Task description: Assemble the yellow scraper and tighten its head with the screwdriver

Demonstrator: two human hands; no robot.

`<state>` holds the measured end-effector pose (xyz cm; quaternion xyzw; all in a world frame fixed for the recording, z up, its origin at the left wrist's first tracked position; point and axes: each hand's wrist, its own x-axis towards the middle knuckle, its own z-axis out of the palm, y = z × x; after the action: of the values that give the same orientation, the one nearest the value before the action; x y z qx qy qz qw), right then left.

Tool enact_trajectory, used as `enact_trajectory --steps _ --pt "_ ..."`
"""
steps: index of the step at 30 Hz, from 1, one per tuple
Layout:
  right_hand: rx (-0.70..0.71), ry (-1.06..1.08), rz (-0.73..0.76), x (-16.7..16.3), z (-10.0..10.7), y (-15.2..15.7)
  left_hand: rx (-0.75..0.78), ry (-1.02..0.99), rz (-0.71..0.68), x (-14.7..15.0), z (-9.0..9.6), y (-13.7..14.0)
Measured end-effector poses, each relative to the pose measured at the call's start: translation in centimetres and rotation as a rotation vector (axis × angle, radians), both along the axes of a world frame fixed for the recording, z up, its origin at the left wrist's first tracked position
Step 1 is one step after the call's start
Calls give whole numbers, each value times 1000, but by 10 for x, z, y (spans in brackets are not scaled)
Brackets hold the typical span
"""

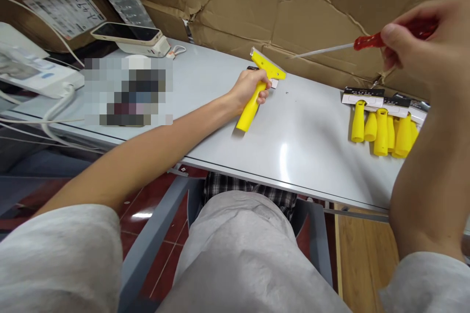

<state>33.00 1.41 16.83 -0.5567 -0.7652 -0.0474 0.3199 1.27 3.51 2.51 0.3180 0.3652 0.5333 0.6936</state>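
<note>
My left hand (253, 89) is closed around the handle of a yellow scraper (269, 67), just above the white table. The scraper's wide head points up and away, with a strip of metal along its edge. My right hand (414, 39), raised at the upper right, grips the red handle of a screwdriver (323, 51). Its thin shaft points left toward the scraper head, and the tip is apart from it. Below my right hand, several yellow scraper handles (382, 132) with black-and-white cards lie on the table. A tiny dark piece (287, 92) rests right of the scraper.
Cardboard (312, 14) stands upright along the back of the white table (235, 156). On the left are a phone (127, 32) on a white block, a white device (40, 76) with cables, and a blurred-out patch. A grey chair arm (157, 234) sits below the table.
</note>
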Motion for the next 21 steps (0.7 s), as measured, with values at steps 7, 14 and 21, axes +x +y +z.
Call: enact_trajectory --steps 7,14,21 --pt "29 59 -149 10 -98 30 55 48 -106 2 0 -5" --pt "-108 13 -94 18 -147 32 114 82 -191 -1 -3 -5" --pt "-357 -261 -113 5 -147 24 116 83 -220 -2 0 -4"
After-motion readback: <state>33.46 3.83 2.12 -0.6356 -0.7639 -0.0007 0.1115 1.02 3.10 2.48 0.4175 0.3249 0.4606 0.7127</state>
